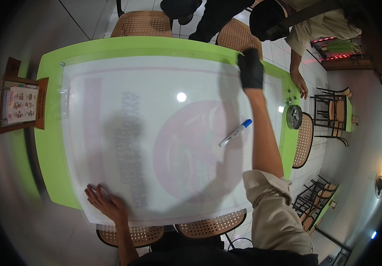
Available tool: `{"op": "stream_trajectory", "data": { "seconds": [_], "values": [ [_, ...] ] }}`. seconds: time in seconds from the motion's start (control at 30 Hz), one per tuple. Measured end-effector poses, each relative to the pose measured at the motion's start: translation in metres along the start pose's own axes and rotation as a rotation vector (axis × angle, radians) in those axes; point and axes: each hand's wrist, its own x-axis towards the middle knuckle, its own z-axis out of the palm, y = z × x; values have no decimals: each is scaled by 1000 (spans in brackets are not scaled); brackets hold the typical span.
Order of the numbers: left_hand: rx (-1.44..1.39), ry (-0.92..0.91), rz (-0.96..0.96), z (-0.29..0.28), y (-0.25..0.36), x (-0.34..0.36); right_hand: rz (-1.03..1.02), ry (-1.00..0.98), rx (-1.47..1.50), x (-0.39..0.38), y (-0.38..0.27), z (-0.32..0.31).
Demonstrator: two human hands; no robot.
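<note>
A large white translucent sheet [164,84] covers most of a green table. A faint round pinkish emblem [191,155] and reversed lettering show through it. My left hand [105,204] lies palm down on the sheet's near left part, fingers spread and holding nothing. At the far right corner, my right hand [251,70] wears what looks like a black glove. Its fingers look curled, and anything in them is hidden. A marker with a blue cap [236,132] lies on the sheet, left of my right forearm.
The green tabletop [51,164] shows around the sheet. On its right side stand a round metal ashtray [294,117] and small metal pieces [290,98]. Another person's hand [300,84] rests at that edge. A wooden menu holder [22,104] stands left; woven chairs [142,24] surround the table.
</note>
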Motion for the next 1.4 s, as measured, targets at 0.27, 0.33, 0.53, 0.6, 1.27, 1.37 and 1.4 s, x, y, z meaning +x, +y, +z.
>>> {"op": "stream_trajectory", "data": {
  "seconds": [0.27, 0.33, 0.53, 0.6, 1.27, 1.37, 1.4],
  "values": [
    [-79, 28, 5, 3, -1, -1, 275, -155, -639, -57, 242, -180],
    [-123, -22, -35, 2, 2, 6, 303, -214, -929, -49, 267, -196],
    [-85, -29, -43, -5, 0, 11, 476, -442, -1139, -32, 245, -173],
    [-74, -35, -65, -9, -2, 6, 455, -427, -1014, -29, 226, -172],
    [-731, 42, -340, 18, -33, 316, -369, -815, -131, 60, -384, 282],
    [-754, 36, -328, 23, -36, 323, -856, -743, -363, 70, -394, 315],
    [-745, 68, -295, 26, -38, 321, -924, -686, -324, 70, -391, 320]
  ]
}}
